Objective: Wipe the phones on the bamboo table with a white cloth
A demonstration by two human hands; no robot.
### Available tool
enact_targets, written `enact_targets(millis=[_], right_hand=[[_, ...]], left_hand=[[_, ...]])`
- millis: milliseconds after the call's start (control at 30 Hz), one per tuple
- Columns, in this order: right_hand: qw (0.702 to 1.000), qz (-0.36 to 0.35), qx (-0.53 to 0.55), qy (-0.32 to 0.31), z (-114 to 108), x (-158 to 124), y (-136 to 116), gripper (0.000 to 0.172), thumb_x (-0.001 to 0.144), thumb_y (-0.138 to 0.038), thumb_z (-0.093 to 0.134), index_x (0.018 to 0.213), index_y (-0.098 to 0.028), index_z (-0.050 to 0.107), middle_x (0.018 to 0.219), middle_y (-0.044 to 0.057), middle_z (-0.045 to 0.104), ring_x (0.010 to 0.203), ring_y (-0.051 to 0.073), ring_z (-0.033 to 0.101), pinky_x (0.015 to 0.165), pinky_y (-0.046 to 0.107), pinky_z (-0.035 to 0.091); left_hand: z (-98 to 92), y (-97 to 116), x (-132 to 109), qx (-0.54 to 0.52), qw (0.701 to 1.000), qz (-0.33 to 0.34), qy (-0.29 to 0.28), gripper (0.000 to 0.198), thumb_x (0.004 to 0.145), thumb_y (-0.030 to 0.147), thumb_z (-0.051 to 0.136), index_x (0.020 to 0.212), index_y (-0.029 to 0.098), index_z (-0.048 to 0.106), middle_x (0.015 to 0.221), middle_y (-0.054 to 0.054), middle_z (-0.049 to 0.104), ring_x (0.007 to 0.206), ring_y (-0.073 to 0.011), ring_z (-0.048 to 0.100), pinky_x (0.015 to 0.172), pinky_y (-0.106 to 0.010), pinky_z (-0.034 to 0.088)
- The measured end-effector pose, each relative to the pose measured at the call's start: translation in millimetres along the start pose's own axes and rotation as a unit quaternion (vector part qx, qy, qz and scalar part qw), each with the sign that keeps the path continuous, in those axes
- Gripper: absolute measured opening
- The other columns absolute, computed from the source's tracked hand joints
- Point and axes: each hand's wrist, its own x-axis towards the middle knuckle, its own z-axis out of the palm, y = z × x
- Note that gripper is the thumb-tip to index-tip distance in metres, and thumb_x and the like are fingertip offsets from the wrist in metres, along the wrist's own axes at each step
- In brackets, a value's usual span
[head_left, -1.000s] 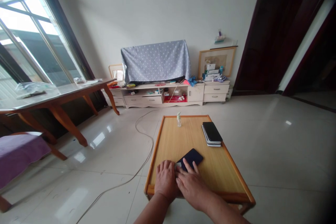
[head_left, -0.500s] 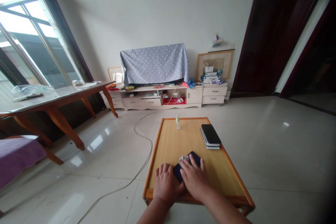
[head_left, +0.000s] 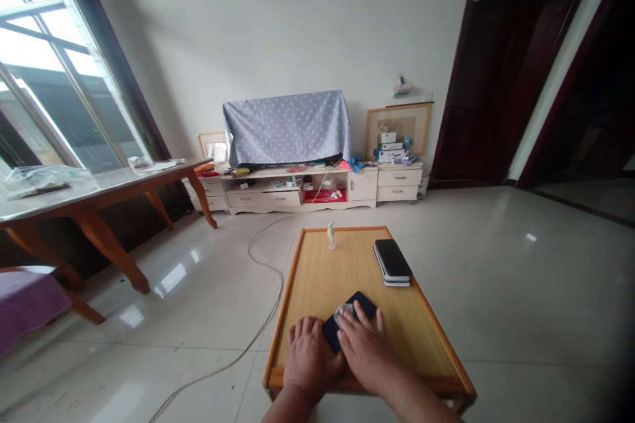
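A dark blue notebook (head_left: 366,305) lies at a slant on the low wooden table (head_left: 307,271), close to its near edge. My left hand (head_left: 308,353) steadies it at the left side, fingers bent against the edge and thumb along the lower side. Over the cover is my right hand (head_left: 364,344), its fingers spread and pressing a crumpled grey-white cloth (head_left: 342,310) onto the upper left part. The palm hides the notebook's lower right. At the far end stands a small clear spray bottle (head_left: 331,238) with a pale green top.
Stacked black-covered notebooks (head_left: 393,261) rest by the table's right rim. A cable (head_left: 270,314) winds over the tiled floor on the left. Beyond are a white cabinet (head_left: 362,188), a cloth-draped object (head_left: 288,129) and a longer wooden table (head_left: 104,188) beneath the window.
The view has tilted up a little, showing more of the wall clock. The cloth sits slightly differently under my right fingers; both hands remain at the notebook.
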Motion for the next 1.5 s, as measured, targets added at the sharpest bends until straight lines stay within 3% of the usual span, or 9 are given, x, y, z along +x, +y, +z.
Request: enact_targets(millis=[133, 300, 367, 567, 700, 833, 1033, 1333, 1500], right_hand=[[0.998, -0.05, 0.03, -0.01, 7, -4, -12, 0.049, 0.102, -0.044, 0.017, 0.144, -0.039, 0.042, 0.15, -0.002, 0.045, 0.148, 0.026, 0.019, 0.115, 0.066, -0.003], [0.992, 0.118, -0.021, 0.036, -10, 24, 24, 0.05, 0.101, -0.041, 0.018, 0.144, -0.036, 0.043, 0.154, -0.002, 0.04, 0.149, 0.031, 0.013, 0.11, 0.073, 0.005], [0.99, 0.135, -0.023, 0.034, -11, 29, 28, 0.05, 0.101, -0.042, 0.018, 0.145, -0.035, 0.042, 0.154, -0.002, 0.039, 0.149, 0.032, 0.012, 0.109, 0.074, 0.007], [1.0, -0.009, 0.014, 0.002, 6, 6, -15, 0.051, 0.102, -0.045, 0.015, 0.143, -0.037, 0.044, 0.152, -0.004, 0.043, 0.148, 0.029, 0.016, 0.114, 0.067, -0.003], [0.999, -0.033, 0.035, -0.016, 7, -22, -31, 0.054, 0.102, -0.046, 0.012, 0.142, -0.036, 0.047, 0.148, -0.002, 0.049, 0.148, 0.028, 0.016, 0.115, 0.064, -0.005], [0.999, -0.012, 0.029, -0.012, -2, -33, -13, 0.054, 0.102, -0.046, 0.011, 0.141, -0.038, 0.048, 0.148, -0.005, 0.048, 0.149, 0.027, 0.016, 0.115, 0.063, -0.005], [0.992, 0.119, -0.033, 0.019, -25, -8, 35, 0.055, 0.101, -0.048, 0.012, 0.144, -0.036, 0.045, 0.152, -0.004, 0.043, 0.15, 0.029, 0.01, 0.113, 0.069, 0.0], [0.999, -0.026, 0.026, -0.004, -4, -33, -6, 0.052, 0.102, -0.047, 0.013, 0.142, -0.041, 0.046, 0.149, -0.007, 0.046, 0.149, 0.025, 0.015, 0.118, 0.061, 0.001], [0.994, 0.102, -0.032, 0.035, -20, -11, 26, 0.056, 0.101, -0.052, 0.012, 0.141, -0.038, 0.048, 0.15, -0.005, 0.045, 0.149, 0.031, 0.011, 0.113, 0.071, 0.005]], left_hand=[[2.9, -2, 1, 0.003, 1.0, 0.002, -0.007, 0.034, 0.079, 0.037, 0.051, 0.109, 0.026, 0.061, 0.116, -0.007, 0.059, 0.114, -0.0267, 0.048, 0.103, -0.038, 0.027], [3.9, -4, 1, 0.007, 1.0, 0.009, 0.008, 0.05, 0.072, 0.054, 0.059, 0.112, 0.025, 0.06, 0.117, -0.009, 0.057, 0.116, -0.0307, 0.045, 0.105, -0.041, 0.026], [4.8, -6, 1, 0.005, 1.0, 0.018, 0.012, 0.053, 0.071, 0.056, 0.06, 0.113, 0.025, 0.06, 0.116, -0.009, 0.057, 0.116, -0.0311, 0.045, 0.105, -0.041, 0.025], [9.9, -11, 2, 0.0, 1.0, 0.024, 0.013, 0.042, 0.08, 0.051, 0.051, 0.113, 0.027, 0.059, 0.115, -0.008, 0.058, 0.113, -0.0284, 0.047, 0.101, -0.04, 0.028], [11.1, -12, 3, 0.015, 1.0, 0.024, -0.008, 0.039, 0.078, 0.038, 0.051, 0.114, 0.027, 0.058, 0.119, -0.007, 0.057, 0.117, -0.0268, 0.045, 0.101, -0.039, 0.028], [9.6, -10, 3, 0.01, 1.0, 0.023, -0.005, 0.046, 0.076, 0.047, 0.055, 0.117, 0.026, 0.058, 0.119, -0.008, 0.058, 0.117, -0.0279, 0.046, 0.103, -0.04, 0.027], [5.6, -4, 1, 0.024, 0.999, 0.021, 0.014, 0.054, 0.071, 0.058, 0.059, 0.114, 0.024, 0.061, 0.118, -0.008, 0.058, 0.116, -0.0297, 0.046, 0.106, -0.041, 0.024], [4.8, -5, 0, 0.007, 1.0, 0.011, 0.008, 0.047, 0.075, 0.054, 0.055, 0.112, 0.025, 0.061, 0.115, -0.007, 0.059, 0.112, -0.027, 0.049, 0.103, -0.038, 0.025], [6.5, -7, -2, -0.006, 0.999, 0.015, 0.03, 0.05, 0.071, 0.057, 0.059, 0.109, 0.025, 0.062, 0.113, -0.008, 0.059, 0.113, -0.0296, 0.048, 0.104, -0.041, 0.024]])
